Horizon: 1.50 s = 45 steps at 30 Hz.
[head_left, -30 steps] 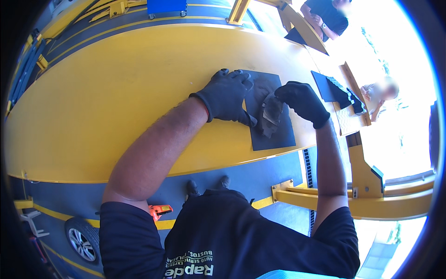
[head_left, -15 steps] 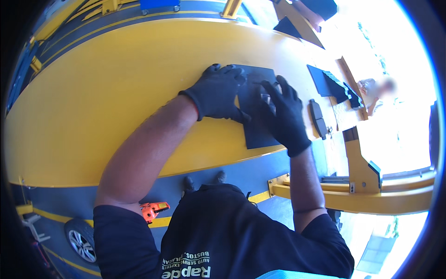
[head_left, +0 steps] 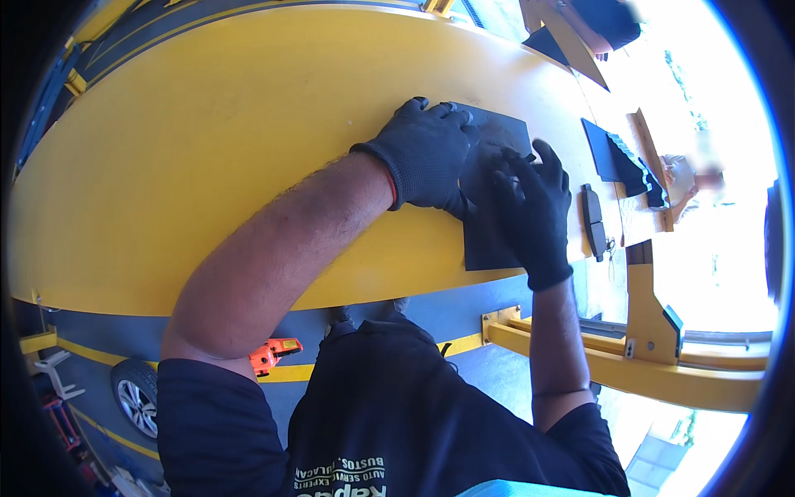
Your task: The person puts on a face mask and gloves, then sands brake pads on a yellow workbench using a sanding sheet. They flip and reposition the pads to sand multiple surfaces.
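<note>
A dark, flat rectangular sheet (head_left: 489, 248), which looks like sandpaper, lies on the yellow tabletop. My left hand (head_left: 426, 157), in a black knit glove, rests on its left edge with fingers spread and thumb apart, holding the sheet down. Over the right part of the sheet, my gloved right hand (head_left: 534, 211) is bent with its fingers curled downward. Whatever lies under those fingers is dark and blends with glove and sheet, so I cannot make it out. Just right of that hand, a dark brake pad (head_left: 593, 222) lies on the table.
The long yellow table (head_left: 248, 108) curves across the view. Another dark sheet (head_left: 599, 149) and corrugated black pieces (head_left: 638, 170) lie at its right end. A yellow steel beam (head_left: 629, 364) runs below right. A wheel (head_left: 137, 398) and an orange tool (head_left: 273, 354) are lower left. Other people stand beyond.
The view has shifted, so table and sheet appear farther right. My left hand stays on the sheet's left edge. The right hand's fingers look more curled over the sheet.
</note>
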Each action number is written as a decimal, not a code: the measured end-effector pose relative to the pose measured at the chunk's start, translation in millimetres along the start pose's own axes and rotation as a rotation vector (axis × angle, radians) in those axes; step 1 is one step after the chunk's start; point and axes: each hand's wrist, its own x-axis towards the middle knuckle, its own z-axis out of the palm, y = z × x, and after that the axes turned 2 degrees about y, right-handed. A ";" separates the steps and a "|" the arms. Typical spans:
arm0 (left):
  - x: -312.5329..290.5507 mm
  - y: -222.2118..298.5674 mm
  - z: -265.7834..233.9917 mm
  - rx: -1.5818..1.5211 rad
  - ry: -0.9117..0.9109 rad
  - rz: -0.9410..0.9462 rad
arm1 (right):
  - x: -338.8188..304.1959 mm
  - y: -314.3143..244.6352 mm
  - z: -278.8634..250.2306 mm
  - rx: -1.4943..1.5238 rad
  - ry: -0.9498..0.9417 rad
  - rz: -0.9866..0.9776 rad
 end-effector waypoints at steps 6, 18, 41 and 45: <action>2.1 2.6 7.3 0.046 0.026 0.003 | 0.1 1.8 -1.5 0.068 -0.009 0.045; 3.8 10.2 0.3 0.081 0.008 -0.002 | 4.0 0.8 -1.3 0.097 -0.020 0.057; 4.2 -8.3 34.0 0.165 0.127 -0.009 | -3.2 1.0 4.7 0.092 0.017 -0.019; 6.8 -8.4 35.2 0.170 0.120 0.026 | -24.5 -1.7 -4.3 0.081 0.010 -0.012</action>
